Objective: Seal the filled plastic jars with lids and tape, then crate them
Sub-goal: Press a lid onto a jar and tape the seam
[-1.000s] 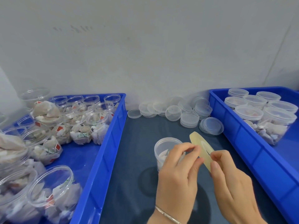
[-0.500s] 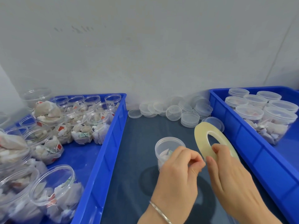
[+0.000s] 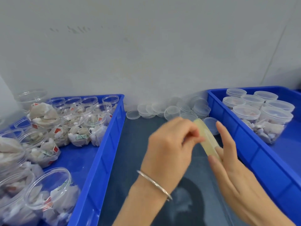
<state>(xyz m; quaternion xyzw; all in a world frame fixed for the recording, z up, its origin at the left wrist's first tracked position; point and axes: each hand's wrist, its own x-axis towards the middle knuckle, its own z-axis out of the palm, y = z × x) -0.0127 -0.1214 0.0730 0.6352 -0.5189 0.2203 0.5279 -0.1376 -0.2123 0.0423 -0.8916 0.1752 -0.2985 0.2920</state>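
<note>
Here, two hands (one tape roll).

I faced a pale grey-white wall that filled everything above the dark blue-grey table. Faint dark scuff marks sat high on the wall, well above the table's far edge. To the right of those marks, a thin slanted seam ran down the wall. Soft, even light lay over it all.

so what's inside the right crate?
Right crate: lidded jars holding what look like pale packets, grouped at its far end. The jars hide the floor beneath; the near end is out of frame.
</note>
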